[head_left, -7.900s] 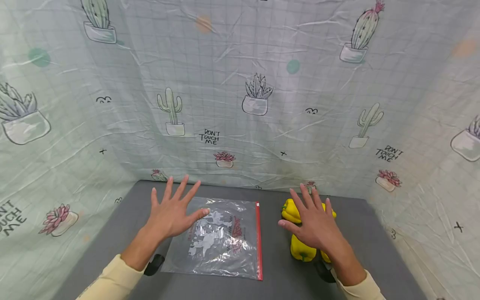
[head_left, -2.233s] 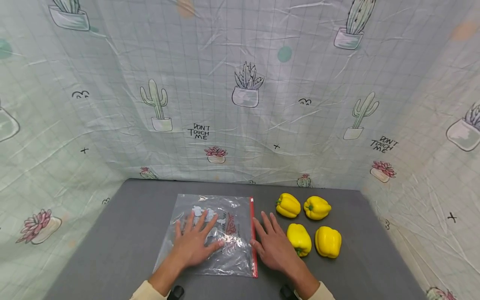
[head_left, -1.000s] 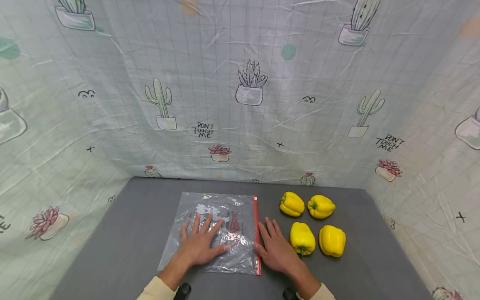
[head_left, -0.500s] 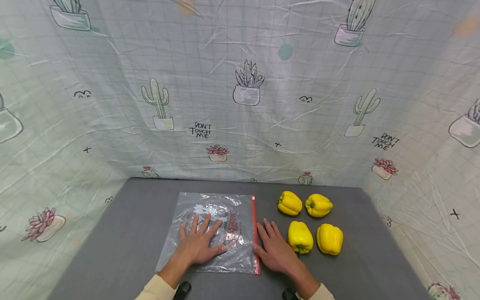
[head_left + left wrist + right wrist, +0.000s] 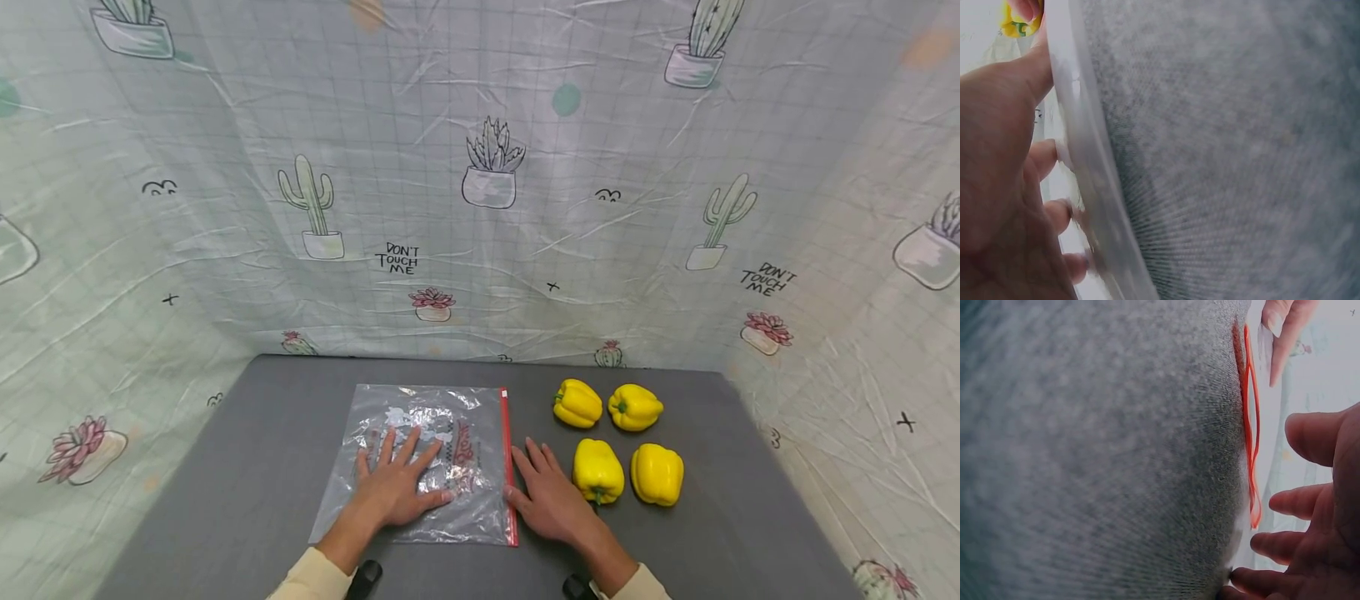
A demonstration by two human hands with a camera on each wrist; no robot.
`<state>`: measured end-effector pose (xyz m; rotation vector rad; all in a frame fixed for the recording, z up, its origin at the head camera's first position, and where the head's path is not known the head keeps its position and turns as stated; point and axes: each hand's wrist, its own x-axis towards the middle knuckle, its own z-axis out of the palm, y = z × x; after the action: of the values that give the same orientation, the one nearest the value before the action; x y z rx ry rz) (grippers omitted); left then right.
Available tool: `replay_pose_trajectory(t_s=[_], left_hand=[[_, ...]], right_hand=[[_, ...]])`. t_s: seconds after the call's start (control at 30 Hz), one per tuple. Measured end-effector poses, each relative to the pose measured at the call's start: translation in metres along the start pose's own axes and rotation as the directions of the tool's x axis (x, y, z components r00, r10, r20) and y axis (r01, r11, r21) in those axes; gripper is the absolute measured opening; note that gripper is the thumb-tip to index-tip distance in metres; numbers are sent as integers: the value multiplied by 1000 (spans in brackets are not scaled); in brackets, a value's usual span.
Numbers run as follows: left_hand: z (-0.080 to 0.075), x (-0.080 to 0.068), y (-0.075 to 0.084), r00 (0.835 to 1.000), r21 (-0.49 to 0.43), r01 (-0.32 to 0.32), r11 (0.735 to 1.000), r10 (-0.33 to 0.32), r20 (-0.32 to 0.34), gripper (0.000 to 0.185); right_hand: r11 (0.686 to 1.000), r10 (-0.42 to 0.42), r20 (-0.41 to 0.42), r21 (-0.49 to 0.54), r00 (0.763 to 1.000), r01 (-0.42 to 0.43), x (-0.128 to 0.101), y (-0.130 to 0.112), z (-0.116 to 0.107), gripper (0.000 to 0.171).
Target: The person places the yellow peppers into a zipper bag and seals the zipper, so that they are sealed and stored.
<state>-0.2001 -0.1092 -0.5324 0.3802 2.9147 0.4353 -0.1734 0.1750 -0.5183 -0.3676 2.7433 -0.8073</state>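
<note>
A clear plastic zip bag (image 5: 480, 521) with a red zip edge and printed markings lies flat on the grey table. My left hand (image 5: 393, 492) rests on the bag with its fingers spread. Beside the red edge lies my right hand (image 5: 553, 500), fingers extended and thumb tip right at the zip. In the right wrist view the red zip edge (image 5: 1249, 400) shows as two strips with a narrow gap between them. Several yellow bell peppers stand to the right, the nearest bell pepper (image 5: 598, 472) close by my right fingers. Neither hand grips anything.
The other bell peppers are a back left pepper (image 5: 578, 404), a back right pepper (image 5: 635, 407) and a front right pepper (image 5: 657, 475). A cactus-print curtain (image 5: 495, 267) hangs around the back and sides of the grey table (image 5: 247, 467).
Both hands, earlier raised with fingers spread over the bag and peppers, have come down, the left onto the bag and the right leftward to its zip edge. Over the last second they barely move.
</note>
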Motion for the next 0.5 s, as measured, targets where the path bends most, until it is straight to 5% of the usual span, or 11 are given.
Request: replay_pose_trajectory(t_s=[0.5], left_hand=[[0,0,-1,1000,25,-1,1000,1,-1,83]], right_hand=[[1000,5,19,-13,1000,-5,0,1,2,68]])
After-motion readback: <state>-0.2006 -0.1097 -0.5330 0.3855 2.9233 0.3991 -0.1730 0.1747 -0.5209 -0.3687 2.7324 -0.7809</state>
